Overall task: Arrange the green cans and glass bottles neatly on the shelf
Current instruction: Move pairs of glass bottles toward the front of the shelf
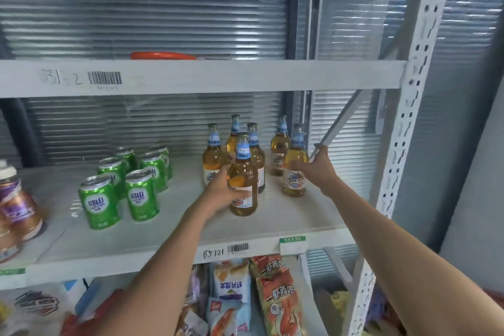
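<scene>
Squarely inside left grip (222,191): front bottle (243,180) (upright).

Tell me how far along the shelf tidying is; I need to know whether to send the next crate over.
Partly done. The green cans already stand upright in two tidy rows. The glass bottles are in hand: the left hand grips the front bottle and the right hand holds the right front bottle. Left to do: the six bottles still stand in a loose, uneven cluster needing straight rows.
</scene>
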